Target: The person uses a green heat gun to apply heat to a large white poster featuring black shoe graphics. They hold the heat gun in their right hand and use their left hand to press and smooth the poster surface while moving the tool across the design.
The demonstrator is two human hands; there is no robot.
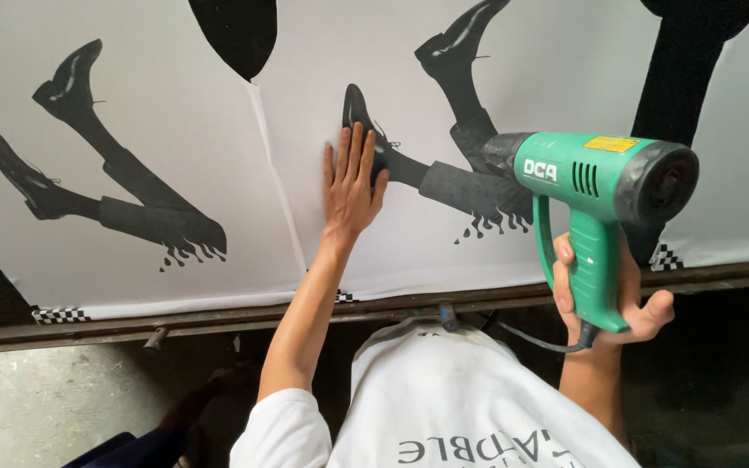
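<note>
Nearest, the right hand [604, 290] is raised with the forearm upright, its fingers wrapped round the grip of a green heat gun [595, 195] whose dark nozzle is aimed left along the white printed sheet [175, 113]. Its cord is largely hidden below. Farther off, the left arm is stretched forward, and the left hand [353, 182] is laid flat, fingers extended together, on the sheet near its lower edge, beside a raised seam [272, 173]. A metal rail [218, 316] is seen under that edge.
</note>
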